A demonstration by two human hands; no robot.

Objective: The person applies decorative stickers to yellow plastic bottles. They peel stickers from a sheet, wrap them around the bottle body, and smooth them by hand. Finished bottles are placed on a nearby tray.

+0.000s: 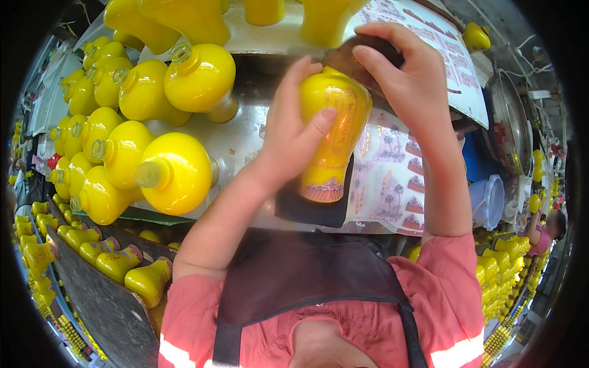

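My left hand [290, 126] holds a glossy yellow vase-shaped bottle [331, 144], thumb across its front and fingers round its far side. Dark printed characters run down the bottle, and a pinkish pattern rings its narrow foot, which points toward me. In my right hand [412, 73], a dark brown rounded piece [345, 60] is pinched between thumb and fingers, at the bottle's far, broad end. What kind of piece it is I cannot make out; the bottle's neck is hidden. Beneath the foot lies a dark pad [307, 211].
Several plain yellow bottles [195, 80] crowd the metal table's left side. Printed decal sheets [386, 190] lie right of the bottle, with another sheet [463, 92] beyond. A pale blue bucket [489, 201] stands at right. Decorated bottles [147, 281] fill a trough at lower left. Another person [541, 238] is far right.
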